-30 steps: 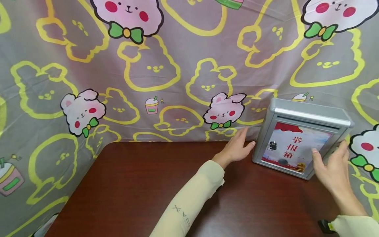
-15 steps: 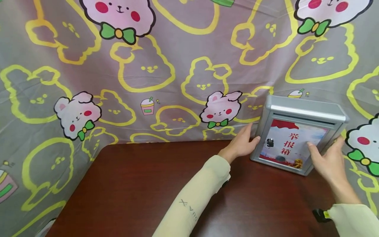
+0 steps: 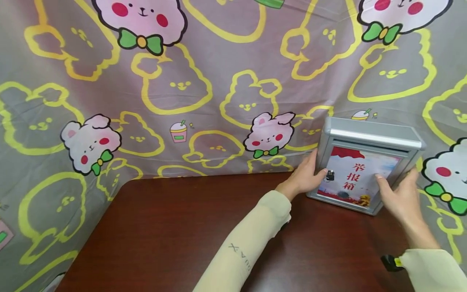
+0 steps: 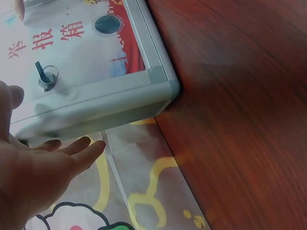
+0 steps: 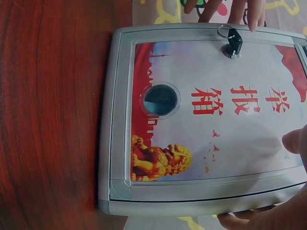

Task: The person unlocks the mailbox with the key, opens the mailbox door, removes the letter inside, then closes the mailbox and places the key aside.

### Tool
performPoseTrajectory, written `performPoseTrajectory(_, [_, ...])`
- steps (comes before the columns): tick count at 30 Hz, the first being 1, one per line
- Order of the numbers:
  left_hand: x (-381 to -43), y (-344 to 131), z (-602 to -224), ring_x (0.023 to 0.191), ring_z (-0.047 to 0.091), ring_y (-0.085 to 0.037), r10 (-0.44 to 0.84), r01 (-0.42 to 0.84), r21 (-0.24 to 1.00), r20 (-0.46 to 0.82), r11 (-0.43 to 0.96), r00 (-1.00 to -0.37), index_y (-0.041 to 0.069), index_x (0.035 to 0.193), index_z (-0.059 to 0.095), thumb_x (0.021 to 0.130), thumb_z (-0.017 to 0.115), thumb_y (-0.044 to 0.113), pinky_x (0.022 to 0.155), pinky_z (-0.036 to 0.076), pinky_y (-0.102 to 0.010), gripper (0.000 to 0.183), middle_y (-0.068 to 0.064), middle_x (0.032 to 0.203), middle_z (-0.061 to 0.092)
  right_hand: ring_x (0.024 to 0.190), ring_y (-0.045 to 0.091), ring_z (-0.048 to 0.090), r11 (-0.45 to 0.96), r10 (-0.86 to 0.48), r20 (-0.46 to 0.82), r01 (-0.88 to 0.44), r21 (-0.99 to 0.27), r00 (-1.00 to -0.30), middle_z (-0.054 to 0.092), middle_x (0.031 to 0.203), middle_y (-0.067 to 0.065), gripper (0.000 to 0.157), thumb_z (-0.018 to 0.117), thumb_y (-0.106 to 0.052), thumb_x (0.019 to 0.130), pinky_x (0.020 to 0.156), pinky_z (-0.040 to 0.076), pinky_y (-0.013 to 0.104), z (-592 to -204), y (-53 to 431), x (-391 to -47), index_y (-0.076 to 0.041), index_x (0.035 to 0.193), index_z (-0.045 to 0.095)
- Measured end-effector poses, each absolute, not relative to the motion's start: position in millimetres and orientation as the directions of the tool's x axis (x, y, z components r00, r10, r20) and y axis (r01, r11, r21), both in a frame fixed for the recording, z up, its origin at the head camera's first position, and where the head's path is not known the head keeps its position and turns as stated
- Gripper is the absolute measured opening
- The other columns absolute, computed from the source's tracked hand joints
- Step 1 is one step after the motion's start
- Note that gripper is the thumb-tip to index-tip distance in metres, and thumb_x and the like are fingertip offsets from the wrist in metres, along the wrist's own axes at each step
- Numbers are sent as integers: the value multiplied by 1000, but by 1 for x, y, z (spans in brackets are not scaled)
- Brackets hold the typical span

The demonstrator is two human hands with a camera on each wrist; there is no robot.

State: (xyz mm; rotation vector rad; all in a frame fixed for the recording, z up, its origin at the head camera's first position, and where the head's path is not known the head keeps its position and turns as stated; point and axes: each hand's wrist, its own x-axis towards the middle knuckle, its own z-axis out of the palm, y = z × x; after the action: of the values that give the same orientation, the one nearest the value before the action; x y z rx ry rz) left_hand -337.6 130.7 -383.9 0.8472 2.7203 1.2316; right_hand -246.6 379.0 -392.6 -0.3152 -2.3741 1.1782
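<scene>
A silver-grey report box point(image 3: 359, 178), with red characters and a slot along its top front, stands upright at the right rear of the table. My right hand point(image 3: 403, 198) grips its right side, the thumb on the front and the fingers round the side. At the opposite side is my left hand point(image 3: 304, 176), its thumb over the front edge by the lock. In the left wrist view its fingers point(image 4: 86, 155) extend loosely along the side wall; whether they touch it I cannot tell. A small key point(image 5: 234, 42) with a ring sits in the lock.
The dark red-brown table point(image 3: 189, 231) stretches out to the left and front of the box. Just behind its rear edge hangs a grey curtain point(image 3: 219, 93) printed with rabbits and yellow outlines. A black wrist strap piece point(image 3: 390, 263) shows at the right sleeve.
My left hand has moved right, from beside the box to its left edge, with the thumb coming over the front. The right hand stays at its side. The view has shifted slightly.
</scene>
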Motion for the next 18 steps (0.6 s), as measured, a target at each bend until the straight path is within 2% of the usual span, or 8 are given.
performPoseTrajectory(6, [-333,135,-384,150,31,-12,474,451,725,193,521,-859,18,166,6,105,52,40,120,30,-26,79,-3,166,30,142,58,26,593,403,309,-11,-805,-861,26,152,45,83,53,-31,102,118,19,68,-394,379,-248,-7,161,0])
performPoseTrajectory(11, [-330,139,-382,145,40,-15,459,474,737,249,482,-853,17,166,6,107,49,34,117,36,-28,75,-8,161,38,143,61,22,601,386,277,12,-799,-880,22,153,47,80,49,-35,104,115,19,73,-393,385,-246,-1,159,2])
performPoseTrajectory(18, [-328,149,-384,128,59,-18,360,490,685,339,539,-869,15,163,20,108,47,28,106,48,-28,63,-7,145,58,138,61,30,592,414,302,2,-806,-858,31,146,48,73,47,-31,104,117,22,66,-396,380,-247,3,156,10])
